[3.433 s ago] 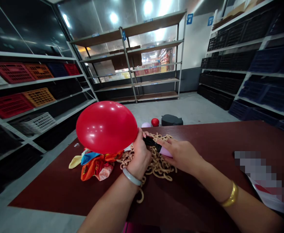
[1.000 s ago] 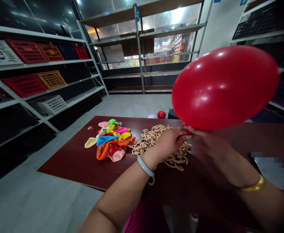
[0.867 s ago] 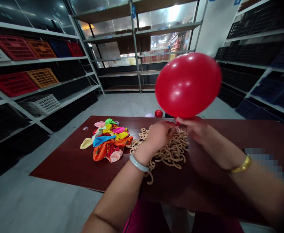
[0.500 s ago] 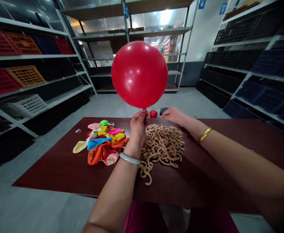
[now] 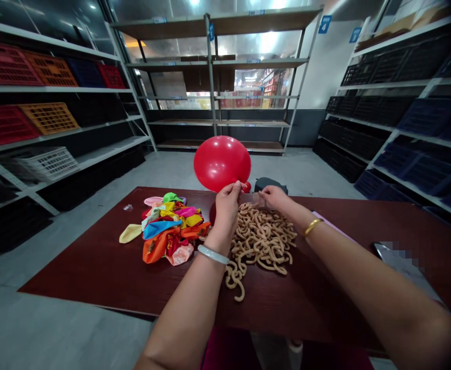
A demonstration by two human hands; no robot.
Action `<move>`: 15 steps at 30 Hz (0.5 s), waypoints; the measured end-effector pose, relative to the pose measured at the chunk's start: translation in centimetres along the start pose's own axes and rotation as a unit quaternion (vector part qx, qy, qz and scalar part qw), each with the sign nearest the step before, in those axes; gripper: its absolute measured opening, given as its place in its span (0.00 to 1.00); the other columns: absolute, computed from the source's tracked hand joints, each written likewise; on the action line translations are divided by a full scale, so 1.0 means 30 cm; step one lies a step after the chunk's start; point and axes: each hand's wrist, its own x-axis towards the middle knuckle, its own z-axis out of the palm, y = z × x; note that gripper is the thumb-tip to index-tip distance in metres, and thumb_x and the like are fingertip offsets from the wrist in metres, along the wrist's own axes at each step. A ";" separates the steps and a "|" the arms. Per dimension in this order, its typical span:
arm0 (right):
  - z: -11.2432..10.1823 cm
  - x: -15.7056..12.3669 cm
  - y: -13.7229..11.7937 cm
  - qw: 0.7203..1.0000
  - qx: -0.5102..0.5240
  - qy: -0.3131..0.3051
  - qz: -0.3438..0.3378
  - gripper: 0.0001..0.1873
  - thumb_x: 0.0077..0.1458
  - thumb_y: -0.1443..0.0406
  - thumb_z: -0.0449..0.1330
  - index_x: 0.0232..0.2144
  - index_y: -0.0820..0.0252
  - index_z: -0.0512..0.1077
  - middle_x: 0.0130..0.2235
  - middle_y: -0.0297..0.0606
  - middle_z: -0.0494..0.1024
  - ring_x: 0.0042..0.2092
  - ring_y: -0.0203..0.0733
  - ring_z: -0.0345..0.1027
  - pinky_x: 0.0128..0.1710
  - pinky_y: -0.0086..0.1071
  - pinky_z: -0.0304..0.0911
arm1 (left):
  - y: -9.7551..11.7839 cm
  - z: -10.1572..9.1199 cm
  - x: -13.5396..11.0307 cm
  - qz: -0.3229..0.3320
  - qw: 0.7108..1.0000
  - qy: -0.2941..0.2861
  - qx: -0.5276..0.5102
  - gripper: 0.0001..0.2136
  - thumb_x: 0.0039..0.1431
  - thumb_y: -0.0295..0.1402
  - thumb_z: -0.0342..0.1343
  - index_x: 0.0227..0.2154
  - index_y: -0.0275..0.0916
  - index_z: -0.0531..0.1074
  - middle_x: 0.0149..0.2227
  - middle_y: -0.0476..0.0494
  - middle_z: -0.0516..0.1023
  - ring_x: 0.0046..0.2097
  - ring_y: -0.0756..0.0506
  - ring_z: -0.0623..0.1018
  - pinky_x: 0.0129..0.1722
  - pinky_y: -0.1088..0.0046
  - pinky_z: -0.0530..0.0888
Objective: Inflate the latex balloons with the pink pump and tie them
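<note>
An inflated red balloon (image 5: 222, 163) is at the far edge of the table, just beyond my left hand (image 5: 229, 203). That hand is closed, its thumb and fingers pinching the balloon's neck. My right hand (image 5: 273, 198) is a short way to the right, fingertips pressed together; a thin, see-through bit seems to show between the hands, too faint to name. Under and between both hands lies a heap of tan, curved, finger-thick pieces (image 5: 264, 239). Left of my left wrist is a pile of flat, uninflated balloons (image 5: 171, 226) in many colours.
The dark red-brown table (image 5: 94, 257) spans the front. A dark rounded object (image 5: 269, 184) stands behind it. Beneath my right forearm lie a pale strip (image 5: 333, 226) and a flat dark-edged item (image 5: 398, 267). Shelves with crates (image 5: 50, 118) line the sides.
The red balloon has come down and looks clearly smaller. My right hand has moved closer to my left. The view has shifted, uncovering the items by my right forearm.
</note>
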 end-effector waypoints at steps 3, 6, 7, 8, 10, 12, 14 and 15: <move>-0.061 -0.012 -0.042 0.990 0.138 0.030 -0.028 0.16 0.60 0.53 0.51 0.35 0.61 0.67 0.35 0.40 0.78 0.37 0.40 0.72 0.36 0.34 0.67 | 0.002 -0.006 0.005 -0.007 1.000 0.004 -0.013 0.12 0.49 0.39 0.62 0.25 0.34 0.75 0.20 0.53 0.66 0.21 0.57 0.62 0.20 0.82 0.55; -0.126 -0.030 -0.099 0.967 0.242 0.053 -0.052 0.17 0.57 0.50 0.53 0.36 0.57 0.64 0.37 0.40 0.78 0.38 0.40 0.73 0.35 0.33 0.68 | 0.008 -0.005 0.007 -0.014 0.999 0.015 -0.029 0.12 0.49 0.39 0.63 0.25 0.34 0.74 0.20 0.53 0.65 0.20 0.57 0.61 0.19 0.82 0.55; -0.145 -0.038 -0.119 0.959 0.274 0.054 -0.057 0.17 0.54 0.50 0.57 0.34 0.56 0.64 0.36 0.40 0.78 0.37 0.40 0.74 0.34 0.33 0.68 | 0.011 -0.005 0.007 -0.017 0.999 0.019 -0.033 0.12 0.49 0.40 0.63 0.25 0.34 0.74 0.20 0.53 0.65 0.20 0.57 0.61 0.19 0.82 0.55; -0.162 -0.047 -0.137 0.948 0.307 0.049 -0.063 0.17 0.50 0.50 0.60 0.33 0.56 0.65 0.35 0.39 0.78 0.36 0.40 0.73 0.33 0.33 0.68 | 0.012 -0.004 0.007 -0.019 0.999 0.023 -0.035 0.12 0.48 0.40 0.63 0.25 0.34 0.74 0.20 0.53 0.65 0.20 0.57 0.61 0.19 0.82 0.55; -0.185 -0.067 -0.166 0.927 0.365 0.024 -0.078 0.17 0.45 0.53 0.66 0.30 0.57 0.67 0.31 0.38 0.77 0.33 0.40 0.73 0.31 0.33 0.68 | 0.015 -0.003 0.007 -0.023 0.999 0.026 -0.036 0.12 0.47 0.40 0.64 0.25 0.34 0.74 0.20 0.54 0.66 0.19 0.58 0.60 0.18 0.82 0.54; -0.195 -0.086 -0.184 0.916 0.390 -0.008 -0.091 0.14 0.44 0.56 0.68 0.28 0.57 0.70 0.29 0.37 0.77 0.31 0.39 0.72 0.30 0.32 0.67 | 0.015 -0.002 0.005 -0.027 0.999 0.023 -0.036 0.12 0.47 0.40 0.64 0.25 0.34 0.73 0.20 0.54 0.66 0.19 0.58 0.60 0.18 0.82 0.54; -0.197 -0.099 -0.192 0.926 0.365 -0.024 -0.097 0.12 0.46 0.56 0.66 0.29 0.57 0.73 0.28 0.37 0.77 0.30 0.39 0.71 0.30 0.33 0.67 | 0.016 0.000 0.003 -0.024 0.999 0.017 -0.037 0.12 0.48 0.39 0.63 0.25 0.34 0.73 0.20 0.54 0.66 0.19 0.58 0.60 0.18 0.81 0.54; -0.198 -0.105 -0.194 0.936 0.335 -0.020 -0.102 0.11 0.48 0.57 0.65 0.29 0.57 0.73 0.27 0.37 0.77 0.29 0.39 0.71 0.30 0.33 0.67 | 0.016 0.001 0.002 -0.020 0.999 0.013 -0.037 0.12 0.48 0.39 0.63 0.25 0.34 0.73 0.20 0.54 0.65 0.19 0.58 0.60 0.18 0.81 0.54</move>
